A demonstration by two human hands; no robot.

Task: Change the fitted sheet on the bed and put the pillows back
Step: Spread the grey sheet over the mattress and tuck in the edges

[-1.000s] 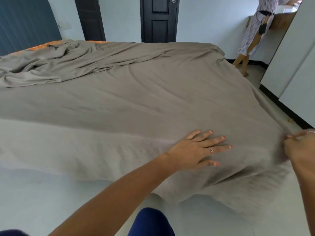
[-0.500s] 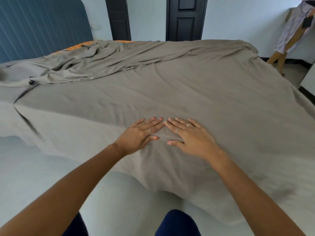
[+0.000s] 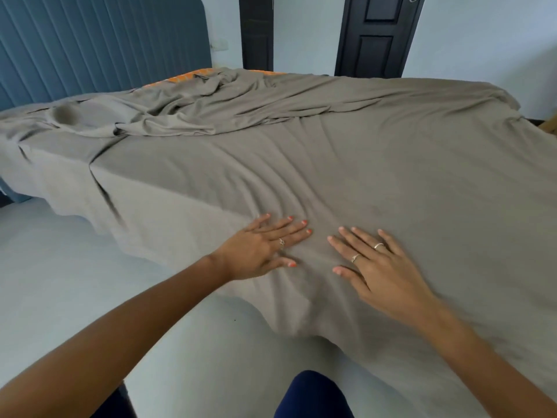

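Left hand (image 3: 260, 250): flat, fingers spread, on sheet (image 3: 346, 164)
Right hand (image 3: 378, 268): flat, spread, just beside left
Sheet: grey, wrinkled, bunched near headboard (image 3: 99, 43)

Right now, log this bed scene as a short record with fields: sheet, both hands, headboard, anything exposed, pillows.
sheet: grey-brown fabric fitted sheet, spread over the bed, bunched in folds toward the far side, near edge hanging loose over the side
left hand: flat on the sheet near the bed's edge, fingers straight
right hand: flat on the sheet beside the left, apart from it, fingers spread
headboard: blue ribbed padded headboard, at left
exposed: orange patterned strip at the far edge
pillows: none in view
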